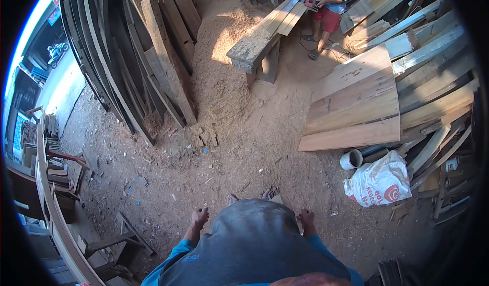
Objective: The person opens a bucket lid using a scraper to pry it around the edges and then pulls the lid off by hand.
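Sawdust-strewn floor [290, 176] runs between stacked timber, with a co-worker [328, 6] at the far worktop [249, 49]. On the near right, a sack [378, 181] lies to the right of and farther than the right hand [306, 218], well apart from it; it is white, crumpled and printed in red. A low wooden frame [114, 243] stands left of the left hand [199, 218]. Both hands hang beside the torso, fingers curled; how tightly, or around anything small, I cannot tell.
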